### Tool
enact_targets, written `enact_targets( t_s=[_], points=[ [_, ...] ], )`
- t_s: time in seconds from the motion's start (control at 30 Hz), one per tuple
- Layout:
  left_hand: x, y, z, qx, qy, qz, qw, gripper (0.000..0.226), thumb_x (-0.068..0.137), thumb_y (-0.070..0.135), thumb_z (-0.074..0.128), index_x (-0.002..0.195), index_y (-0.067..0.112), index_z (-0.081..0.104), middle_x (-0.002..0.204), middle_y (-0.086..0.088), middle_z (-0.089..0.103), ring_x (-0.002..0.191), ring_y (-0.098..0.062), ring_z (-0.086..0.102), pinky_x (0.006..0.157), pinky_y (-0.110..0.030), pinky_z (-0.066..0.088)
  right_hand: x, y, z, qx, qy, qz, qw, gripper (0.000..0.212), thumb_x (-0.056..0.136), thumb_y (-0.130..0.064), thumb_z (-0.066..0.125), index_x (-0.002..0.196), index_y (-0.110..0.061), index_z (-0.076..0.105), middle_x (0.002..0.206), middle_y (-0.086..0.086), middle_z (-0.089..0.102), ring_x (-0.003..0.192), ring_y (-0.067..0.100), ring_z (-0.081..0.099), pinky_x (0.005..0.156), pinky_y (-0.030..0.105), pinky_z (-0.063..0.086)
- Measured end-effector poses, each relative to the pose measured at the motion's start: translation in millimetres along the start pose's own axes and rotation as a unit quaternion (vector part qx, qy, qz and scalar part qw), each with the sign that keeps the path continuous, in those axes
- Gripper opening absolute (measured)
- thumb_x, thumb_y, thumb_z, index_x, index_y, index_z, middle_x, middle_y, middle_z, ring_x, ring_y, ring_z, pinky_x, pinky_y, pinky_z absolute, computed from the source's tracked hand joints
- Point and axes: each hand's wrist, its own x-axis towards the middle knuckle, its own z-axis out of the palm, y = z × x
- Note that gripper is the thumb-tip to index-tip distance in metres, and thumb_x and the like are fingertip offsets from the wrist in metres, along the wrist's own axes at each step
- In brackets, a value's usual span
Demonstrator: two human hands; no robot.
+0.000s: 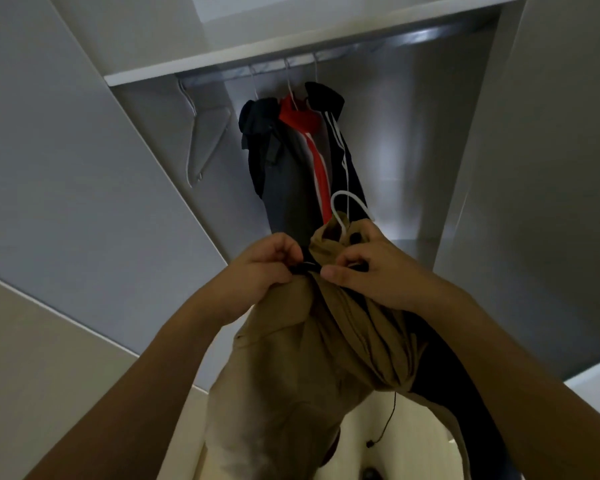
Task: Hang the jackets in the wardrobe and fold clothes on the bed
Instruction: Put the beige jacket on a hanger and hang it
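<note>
Both hands pinching the tan jacket (pixel 312 358) collar — left hand (pixel 260 268), right hand (pixel 371 271); it could slip off the white hanger (pixel 343 206).

Two bare forearms, sleeveless to the frame edge; hands (pixel 326 268) without rings or watch.

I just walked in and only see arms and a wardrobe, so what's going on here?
A person stands at an open wardrobe, holding up a tan jacket on a white hanger. The left hand and right hand both pinch the fabric at its collar, just under the hook. The jacket is not on the rail yet. Three garments already hang there, with empty hangers to their left.
</note>
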Motion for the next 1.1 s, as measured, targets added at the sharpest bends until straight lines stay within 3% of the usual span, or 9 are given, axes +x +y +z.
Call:
enact_targets(
  t_s=[0.17, 0.3, 0.4, 0.5, 0.57, 0.67, 0.8, 0.97, 1.1],
  points=[
    [-0.2, -5.3, -4.2, 0.019, -0.042, 0.004, 0.999, 0.025, 0.092, -0.007, 0.051, 0.099, 0.014, 0.06, 0.096, -0.008, 0.065, 0.09, -0.023, 0.061, 0.082, -0.033, 0.052, 8.5, 9.5, 8.6, 0.052, -0.036, -0.024, 0.998, 0.013, 0.089, -0.041, 0.06, 0.084, -0.032, 0.066, 0.126, -0.014, 0.031, 0.128, 0.015, 0.037, 0.109, 0.039, 0.035],
    [1.0, -7.0, -10.7, -0.025, -0.032, -0.026, 0.999, 0.016, 0.09, 0.001, 0.053, 0.097, 0.012, 0.061, 0.091, -0.006, 0.064, 0.086, -0.02, 0.06, 0.075, -0.027, 0.051, 16.9, 8.3, 2.9, 0.156, -0.056, -0.002, 0.986, 0.017, 0.091, -0.033, 0.06, 0.075, -0.035, 0.064, 0.111, -0.023, 0.039, 0.107, -0.004, 0.045, 0.098, 0.011, 0.032],
    [1.8, -9.3, -10.4, 0.064, -0.012, 0.022, 0.998, 0.019, 0.092, -0.003, 0.051, 0.094, 0.016, 0.055, 0.089, -0.012, 0.059, 0.08, -0.021, 0.056, 0.07, -0.027, 0.049, 26.3, 5.3, 4.9, 0.169, -0.073, 0.013, 0.983, 0.021, 0.093, -0.026, 0.058, 0.073, -0.023, 0.065, 0.11, -0.017, 0.043, 0.096, -0.013, 0.047, 0.077, -0.006, 0.031],
    [0.1, -9.4, -10.5, 0.104, 0.007, 0.066, 0.992, 0.01, 0.088, 0.01, 0.054, 0.092, 0.018, 0.051, 0.096, -0.024, 0.057, 0.088, -0.04, 0.055, 0.079, -0.046, 0.051, 36.8, 3.4, 6.7, 0.115, -0.101, 0.015, 0.988, 0.022, 0.095, -0.021, 0.055, 0.084, -0.006, 0.067, 0.114, -0.015, 0.039, 0.102, -0.003, 0.046, 0.08, 0.002, 0.035],
    [-0.8, -12.3, -13.2, 0.14, 0.055, 0.082, 0.985, 0.014, 0.09, 0.012, 0.056, 0.088, 0.025, 0.052, 0.095, -0.017, 0.061, 0.09, -0.037, 0.059, 0.082, -0.051, 0.052, 41.8, 1.1, 6.3, 0.122, -0.085, 0.017, 0.989, 0.029, 0.096, -0.022, 0.05, 0.089, 0.004, 0.062, 0.113, -0.012, 0.042, 0.101, 0.005, 0.049, 0.085, 0.012, 0.039],
    [-5.2, -21.0, -10.7, 0.248, 0.154, 0.137, 0.947, 0.024, 0.092, 0.007, 0.057, 0.086, 0.029, 0.052, 0.095, -0.001, 0.063, 0.09, -0.018, 0.061, 0.082, -0.037, 0.053, 45.9, -6.0, 5.6, 0.196, -0.024, 0.035, 0.98, 0.031, 0.096, -0.022, 0.046, 0.083, 0.005, 0.056, 0.107, -0.008, 0.049, 0.099, 0.015, 0.053, 0.088, 0.025, 0.041],
    [-13.6, -35.0, 7.3, 0.351, 0.228, 0.214, 0.883, 0.015, 0.091, 0.018, 0.058, 0.104, 0.017, 0.062, 0.108, 0.001, 0.057, 0.098, -0.014, 0.054, 0.088, -0.023, 0.046, 48.6, -15.9, 4.2, 0.25, -0.007, 0.063, 0.966, 0.034, 0.092, -0.023, 0.047, 0.06, -0.028, 0.058, 0.085, -0.012, 0.054, 0.08, 0.007, 0.054, 0.074, 0.024, 0.041],
    [-11.5, -42.4, 23.4, 0.337, 0.295, 0.158, 0.88, 0.024, 0.092, 0.027, 0.063, 0.11, 0.011, 0.063, 0.103, 0.0, 0.059, 0.092, -0.012, 0.053, 0.081, -0.01, 0.036, 51.1, -27.4, -1.3, 0.268, 0.013, 0.103, 0.958, 0.033, 0.089, -0.021, 0.05, 0.059, -0.031, 0.056, 0.08, -0.003, 0.055, 0.077, 0.014, 0.053, 0.074, 0.029, 0.042],
    [-7.4, -38.9, 29.6, 0.343, 0.287, 0.161, 0.88, 0.028, 0.091, 0.033, 0.063, 0.111, 0.013, 0.059, 0.103, 0.002, 0.053, 0.089, -0.008, 0.045, 0.081, -0.019, 0.038, 52.6, -31.8, -5.8, 0.314, 0.026, 0.14, 0.939, 0.02, 0.089, -0.022, 0.052, 0.071, -0.026, 0.06, 0.077, 0.002, 0.057, 0.076, 0.018, 0.054, 0.073, 0.03, 0.044]
  ],
)
